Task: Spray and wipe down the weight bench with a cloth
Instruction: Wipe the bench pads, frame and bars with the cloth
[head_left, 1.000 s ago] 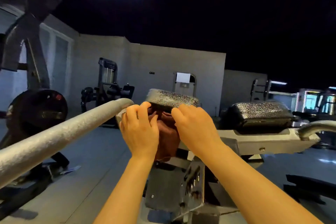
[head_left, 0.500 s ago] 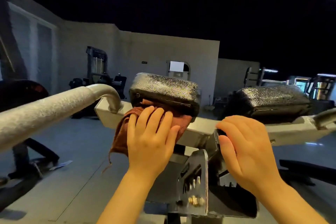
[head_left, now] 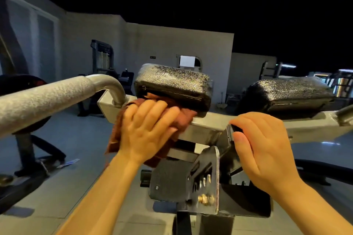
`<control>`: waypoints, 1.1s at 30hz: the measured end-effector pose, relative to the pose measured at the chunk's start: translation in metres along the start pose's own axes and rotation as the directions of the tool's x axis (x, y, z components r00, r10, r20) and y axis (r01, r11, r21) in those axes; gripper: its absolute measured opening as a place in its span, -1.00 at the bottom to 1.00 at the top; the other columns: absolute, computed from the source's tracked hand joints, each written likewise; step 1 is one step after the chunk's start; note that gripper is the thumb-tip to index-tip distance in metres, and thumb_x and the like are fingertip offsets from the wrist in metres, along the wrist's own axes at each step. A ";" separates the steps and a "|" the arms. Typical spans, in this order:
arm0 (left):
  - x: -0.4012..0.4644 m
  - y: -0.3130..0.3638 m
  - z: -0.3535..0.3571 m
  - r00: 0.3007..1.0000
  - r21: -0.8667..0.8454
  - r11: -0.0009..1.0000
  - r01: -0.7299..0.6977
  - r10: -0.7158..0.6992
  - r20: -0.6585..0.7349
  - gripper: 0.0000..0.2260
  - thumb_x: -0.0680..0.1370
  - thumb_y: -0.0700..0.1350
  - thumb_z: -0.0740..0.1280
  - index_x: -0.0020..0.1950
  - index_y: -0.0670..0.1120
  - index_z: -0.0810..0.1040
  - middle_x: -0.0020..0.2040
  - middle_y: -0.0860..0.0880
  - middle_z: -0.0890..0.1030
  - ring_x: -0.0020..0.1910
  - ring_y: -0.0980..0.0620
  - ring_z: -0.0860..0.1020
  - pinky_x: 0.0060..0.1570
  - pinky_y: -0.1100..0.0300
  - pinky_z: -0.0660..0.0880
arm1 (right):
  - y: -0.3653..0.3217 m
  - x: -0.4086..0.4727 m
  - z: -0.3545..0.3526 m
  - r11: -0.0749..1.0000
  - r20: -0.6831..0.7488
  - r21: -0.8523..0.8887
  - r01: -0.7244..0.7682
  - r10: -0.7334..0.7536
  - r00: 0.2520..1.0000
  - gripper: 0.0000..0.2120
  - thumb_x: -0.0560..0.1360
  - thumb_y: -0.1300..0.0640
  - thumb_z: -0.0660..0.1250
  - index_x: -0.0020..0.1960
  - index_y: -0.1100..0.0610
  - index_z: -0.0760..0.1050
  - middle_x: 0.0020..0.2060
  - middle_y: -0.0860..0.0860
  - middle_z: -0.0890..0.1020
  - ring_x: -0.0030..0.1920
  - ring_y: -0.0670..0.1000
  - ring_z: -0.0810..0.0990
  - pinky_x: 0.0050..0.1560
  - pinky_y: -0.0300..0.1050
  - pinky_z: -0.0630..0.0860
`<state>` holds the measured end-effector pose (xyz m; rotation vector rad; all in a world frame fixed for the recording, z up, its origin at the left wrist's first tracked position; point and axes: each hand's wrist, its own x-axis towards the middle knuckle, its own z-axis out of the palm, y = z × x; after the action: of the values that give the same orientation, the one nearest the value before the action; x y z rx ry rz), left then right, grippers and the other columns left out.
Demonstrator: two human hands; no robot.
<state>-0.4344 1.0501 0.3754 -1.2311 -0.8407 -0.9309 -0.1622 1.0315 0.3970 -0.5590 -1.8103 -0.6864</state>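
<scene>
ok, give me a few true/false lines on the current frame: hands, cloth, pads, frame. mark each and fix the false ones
1. The left hand presses a reddish-brown cloth against the pale metal frame. True.
2. The cloth lies on top of the left pad. False: it sits below that pad's front edge, on the frame, and hangs down.
3. The right hand holds a spray bottle. False: it grips a dark bracket at the machine's centre; no bottle shows.
4. Two black pads are in view, the second being the right pad. True.
5. The grey textured bar stands to the right of both hands. False: it runs in from the left.
</scene>
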 end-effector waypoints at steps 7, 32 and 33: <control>0.004 0.011 -0.004 0.966 -0.046 0.965 0.259 -0.258 0.029 -0.67 0.67 0.11 -0.02 0.26 -0.01 0.40 0.24 -0.10 0.35 0.25 -0.16 0.33 0.24 -0.07 0.17 | -0.002 0.001 0.001 1.000 -0.049 0.019 -0.004 0.005 0.999 -0.53 0.66 -0.08 -0.02 0.06 0.20 0.56 -0.03 0.07 0.61 0.05 0.03 0.47 0.20 -0.32 0.18; 0.092 0.029 -0.061 0.552 -0.595 0.492 0.636 -0.828 -0.096 -0.61 0.66 -0.02 0.09 0.06 -0.31 0.55 -0.01 -0.17 0.54 0.04 -0.02 0.49 0.16 0.27 0.39 | -0.027 -0.014 -0.003 0.960 0.007 0.141 -0.241 0.242 0.970 -0.66 0.59 0.01 0.10 0.19 0.20 0.49 0.08 0.05 0.53 0.11 -0.19 0.29 0.22 -0.53 0.12; 0.106 0.024 -0.056 0.596 -0.589 0.526 0.614 -0.798 -0.093 -0.59 0.66 0.00 0.09 0.09 -0.32 0.55 0.05 -0.24 0.55 0.11 -0.11 0.50 0.21 0.19 0.39 | -0.027 -0.015 -0.003 0.961 0.011 0.136 -0.242 0.243 0.970 -0.65 0.59 0.01 0.10 0.19 0.20 0.49 0.08 0.05 0.53 0.11 -0.20 0.28 0.23 -0.53 0.12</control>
<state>-0.3685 0.9834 0.4545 -1.0624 -0.8432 -2.1285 -0.1730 1.0091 0.3789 -0.6720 -1.7315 -0.3935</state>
